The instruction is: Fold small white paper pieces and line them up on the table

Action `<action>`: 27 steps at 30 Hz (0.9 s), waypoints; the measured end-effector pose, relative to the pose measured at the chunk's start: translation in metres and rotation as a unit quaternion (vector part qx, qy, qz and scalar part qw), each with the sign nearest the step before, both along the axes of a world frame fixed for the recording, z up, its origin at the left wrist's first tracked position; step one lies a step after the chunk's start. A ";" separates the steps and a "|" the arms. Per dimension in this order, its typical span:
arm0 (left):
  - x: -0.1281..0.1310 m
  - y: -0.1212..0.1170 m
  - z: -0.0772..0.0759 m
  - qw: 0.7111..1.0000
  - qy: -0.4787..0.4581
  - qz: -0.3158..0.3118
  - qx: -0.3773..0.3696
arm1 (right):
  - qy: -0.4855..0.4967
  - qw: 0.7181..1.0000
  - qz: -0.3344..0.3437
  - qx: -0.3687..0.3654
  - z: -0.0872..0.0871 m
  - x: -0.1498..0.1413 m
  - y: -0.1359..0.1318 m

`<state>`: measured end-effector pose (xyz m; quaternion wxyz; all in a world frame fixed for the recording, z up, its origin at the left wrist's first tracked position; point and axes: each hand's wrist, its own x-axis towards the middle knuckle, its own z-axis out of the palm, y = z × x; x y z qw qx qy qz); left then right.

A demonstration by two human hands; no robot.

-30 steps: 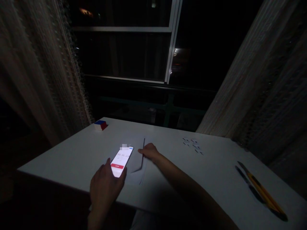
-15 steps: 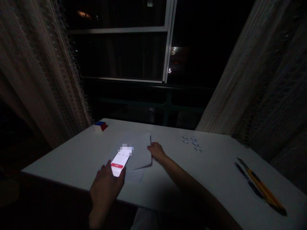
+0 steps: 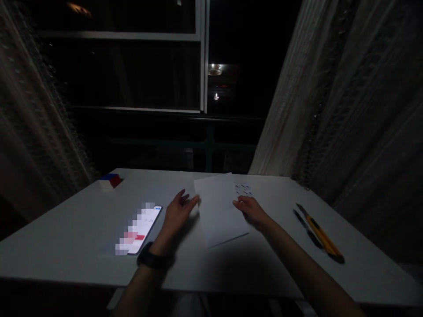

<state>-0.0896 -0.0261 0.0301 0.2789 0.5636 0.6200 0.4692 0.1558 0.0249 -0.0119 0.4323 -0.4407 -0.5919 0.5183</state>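
Note:
My right hand (image 3: pixel 253 210) pinches the right edge of a blank white sheet of paper (image 3: pixel 216 213), held tilted above the table. Whether more than one sheet is in the grip I cannot tell. On the paper's other side, my left hand (image 3: pixel 177 215) has its thumb at the left edge and its fingers apart, not closed on it. A dark watch (image 3: pixel 152 257) is on the left wrist. Left of that hand, a phone (image 3: pixel 145 226) with a lit screen lies on the table.
On the white table (image 3: pixel 79 237), a blue, red and white cube (image 3: pixel 110 180) sits far left. Small marked paper pieces (image 3: pixel 246 189) lie partly behind the sheet. Toward the right lie a yellow cutter knife (image 3: pixel 324 237) and a dark pen-like tool (image 3: pixel 308 229). Curtains (image 3: pixel 280 101) flank the window.
My left hand has let go of the phone and moved right to the paper. My right hand has lifted the paper and carried it right. The view has turned right.

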 end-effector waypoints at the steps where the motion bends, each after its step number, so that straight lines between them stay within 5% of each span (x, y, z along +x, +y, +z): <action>1: 0.010 0.014 0.003 0.995 -0.081 -0.049 -0.013 | -0.004 1.000 -0.001 -0.001 0.000 0.008 0.000; 4: 0.031 0.045 0.002 0.972 -0.215 -0.093 -0.019 | -0.006 1.000 -0.005 0.004 -0.001 0.028 0.003; 9: 0.040 0.065 -0.019 0.960 -0.230 -0.158 -0.016 | -0.009 0.999 0.029 -0.014 0.003 0.052 0.009; 18: 0.027 0.055 -0.030 0.943 -0.234 -0.220 -0.089 | -0.015 0.999 0.036 -0.013 0.005 0.066 0.009; 27: 0.028 0.051 -0.028 0.948 -0.221 -0.203 -0.104 | 0.020 0.995 0.077 -0.058 0.006 0.069 0.003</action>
